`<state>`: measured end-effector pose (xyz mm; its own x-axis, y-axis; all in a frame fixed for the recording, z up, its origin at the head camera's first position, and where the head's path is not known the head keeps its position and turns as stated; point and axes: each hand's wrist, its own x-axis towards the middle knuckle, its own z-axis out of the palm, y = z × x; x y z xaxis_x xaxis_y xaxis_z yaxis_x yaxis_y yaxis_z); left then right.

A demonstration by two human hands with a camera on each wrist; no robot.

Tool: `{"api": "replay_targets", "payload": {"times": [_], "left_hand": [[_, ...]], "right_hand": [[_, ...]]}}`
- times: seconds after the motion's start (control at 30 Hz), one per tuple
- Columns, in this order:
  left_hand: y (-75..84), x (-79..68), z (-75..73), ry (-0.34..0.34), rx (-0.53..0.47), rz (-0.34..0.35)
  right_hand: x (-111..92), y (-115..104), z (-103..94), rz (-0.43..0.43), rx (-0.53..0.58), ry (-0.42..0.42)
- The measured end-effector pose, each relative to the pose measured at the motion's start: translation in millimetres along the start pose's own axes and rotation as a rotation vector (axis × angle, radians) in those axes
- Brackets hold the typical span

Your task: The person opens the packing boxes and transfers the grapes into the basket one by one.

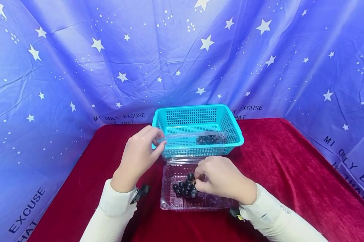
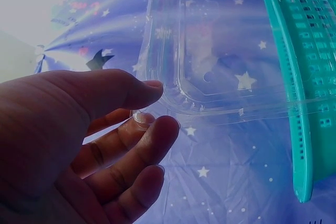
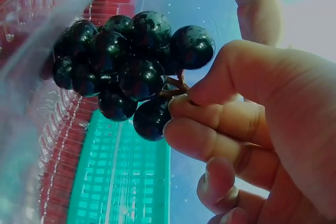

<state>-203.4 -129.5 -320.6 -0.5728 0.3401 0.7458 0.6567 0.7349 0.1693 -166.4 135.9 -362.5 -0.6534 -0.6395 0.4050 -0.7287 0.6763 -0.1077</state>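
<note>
In the head view my left hand (image 1: 139, 156) is at the upper left corner of a clear plastic lid (image 2: 181, 90), thumb and fingertips pinching that corner. The lid stands raised, hinged to the back of a clear plastic box (image 1: 166, 204). My right hand (image 1: 219, 176) is over the right side of the box. Its thumb and fingers pinch the brown stem (image 3: 178, 85) of a small bunch of dark grapes (image 1: 186, 186). The bunch hangs at or just over the box floor; I cannot tell whether it touches.
Behind the box sits a turquoise mesh basket (image 1: 197, 108), with more dark grapes (image 1: 207, 138) seen through the lid. A red cloth (image 1: 269, 151) covers the table. Blue star-printed fabric (image 1: 175, 50) hangs around it.
</note>
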Motion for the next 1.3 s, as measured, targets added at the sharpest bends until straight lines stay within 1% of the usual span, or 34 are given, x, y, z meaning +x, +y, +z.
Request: {"api": "replay_targets", "payload": {"times": [0.23, 0.53, 1.3], "left_hand": [[-0.1, -0.2, 0.1, -0.001, 0.000, -0.004], [-0.8, 0.6, 0.4, -0.015, 0.005, -0.009], [0.8, 0.7, -0.5, -0.015, 0.004, -0.010]], "right_hand": [[-1, 1, -3.6, 0.008, 0.002, 0.012], [-2, 4, -9.2, 0.028, 0.007, 0.007], [-4, 8, -21.6, 0.037, -0.009, 0.057]]}}
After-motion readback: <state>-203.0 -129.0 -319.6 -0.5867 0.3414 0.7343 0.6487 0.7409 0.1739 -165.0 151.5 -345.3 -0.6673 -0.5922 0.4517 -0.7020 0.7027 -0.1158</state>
